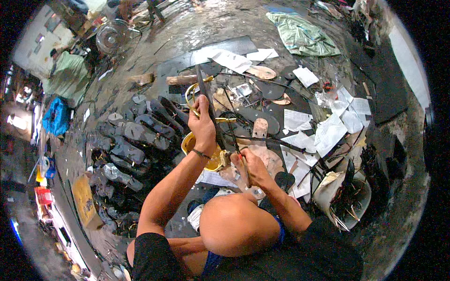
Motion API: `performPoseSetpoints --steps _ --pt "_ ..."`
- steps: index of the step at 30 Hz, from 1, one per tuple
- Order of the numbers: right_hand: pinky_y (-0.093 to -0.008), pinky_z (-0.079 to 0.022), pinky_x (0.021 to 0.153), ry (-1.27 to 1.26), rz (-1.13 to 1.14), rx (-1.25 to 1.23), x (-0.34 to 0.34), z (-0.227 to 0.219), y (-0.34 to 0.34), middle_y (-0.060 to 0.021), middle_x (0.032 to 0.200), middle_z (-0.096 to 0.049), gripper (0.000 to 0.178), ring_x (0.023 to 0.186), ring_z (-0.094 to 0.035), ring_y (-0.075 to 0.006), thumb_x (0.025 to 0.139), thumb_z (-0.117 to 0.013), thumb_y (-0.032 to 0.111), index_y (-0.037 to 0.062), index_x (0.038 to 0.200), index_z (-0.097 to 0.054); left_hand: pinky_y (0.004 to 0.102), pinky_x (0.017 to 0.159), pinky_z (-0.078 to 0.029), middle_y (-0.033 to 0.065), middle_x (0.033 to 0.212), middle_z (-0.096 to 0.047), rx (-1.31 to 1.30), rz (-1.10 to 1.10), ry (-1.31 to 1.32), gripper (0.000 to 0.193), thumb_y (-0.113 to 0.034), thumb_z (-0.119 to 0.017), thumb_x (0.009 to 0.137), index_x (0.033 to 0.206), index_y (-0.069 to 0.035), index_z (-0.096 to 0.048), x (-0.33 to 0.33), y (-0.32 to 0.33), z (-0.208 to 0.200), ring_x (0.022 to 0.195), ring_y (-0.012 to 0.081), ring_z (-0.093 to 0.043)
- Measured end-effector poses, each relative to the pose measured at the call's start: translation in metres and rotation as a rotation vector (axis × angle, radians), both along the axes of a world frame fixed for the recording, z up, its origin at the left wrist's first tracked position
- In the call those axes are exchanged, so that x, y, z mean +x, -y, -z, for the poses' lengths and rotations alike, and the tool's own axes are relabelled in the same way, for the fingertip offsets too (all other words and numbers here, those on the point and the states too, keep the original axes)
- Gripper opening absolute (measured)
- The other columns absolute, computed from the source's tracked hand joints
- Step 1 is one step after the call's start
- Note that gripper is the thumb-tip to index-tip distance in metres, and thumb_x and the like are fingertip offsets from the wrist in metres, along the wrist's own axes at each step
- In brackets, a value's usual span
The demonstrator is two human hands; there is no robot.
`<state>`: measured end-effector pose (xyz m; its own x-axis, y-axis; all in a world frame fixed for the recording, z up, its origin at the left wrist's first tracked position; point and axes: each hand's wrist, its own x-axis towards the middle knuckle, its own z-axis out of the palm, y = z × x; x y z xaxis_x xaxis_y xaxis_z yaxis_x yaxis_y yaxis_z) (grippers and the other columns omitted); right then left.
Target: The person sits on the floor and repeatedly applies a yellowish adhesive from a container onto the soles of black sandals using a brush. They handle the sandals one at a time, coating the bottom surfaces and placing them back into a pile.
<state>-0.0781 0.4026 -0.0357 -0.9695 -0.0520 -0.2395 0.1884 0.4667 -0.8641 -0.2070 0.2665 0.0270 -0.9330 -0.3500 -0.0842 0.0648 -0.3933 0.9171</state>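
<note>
My left hand (203, 126) is closed around a long dark strip (204, 86) that stands up past its fingers. A yellow curved band (191, 93) shows beside the same fingers. Just below that wrist is a yellow tub (188, 144), partly hidden by my forearm. My right hand (254, 167) is lower and to the right, its fingers closed on a thin dark tool (234, 132) with a small red part. Its exact kind is unclear. Beside these fingers is a brown elongated piece (240, 171). My bent knee (236, 225) is in front.
Several dark shoe-shaped pieces (140, 126) lie in a heap at left. Papers (328, 133) and tan sole-shaped pieces (260, 127) are scattered right and ahead. A pale container (365, 196) with dark scraps stands at right. A cardboard box (86, 201), green sack (304, 35) and fan (111, 37) lie farther out.
</note>
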Motion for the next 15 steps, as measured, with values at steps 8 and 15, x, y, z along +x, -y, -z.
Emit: performPoseSetpoints --steps 8,15 --pt "-0.0417 -0.048 0.069 -0.021 0.042 -0.009 -0.013 -0.017 -0.008 -0.02 0.08 -0.064 0.07 0.078 -0.064 -0.0364 0.094 -0.042 0.069 0.0016 0.098 -0.062 0.0215 0.075 -0.043 -0.0043 0.094 -0.063 -0.011 0.066 0.001 0.03 -0.032 -0.064 0.098 0.11 -0.004 -0.066 0.019 -0.015 0.016 0.084 0.0041 -0.052" --pt "-0.0491 -0.05 0.071 -0.115 0.1 0.081 -0.007 -0.003 -0.025 -0.0235 0.08 -0.066 0.06 0.08 -0.064 -0.0433 0.092 -0.049 0.061 0.0043 0.09 -0.067 0.0239 0.077 -0.044 -0.0029 0.095 -0.063 -0.042 0.0 0.023 0.035 -0.036 -0.064 0.098 0.109 -0.003 -0.066 0.027 -0.03 -0.002 0.084 0.0058 -0.053"
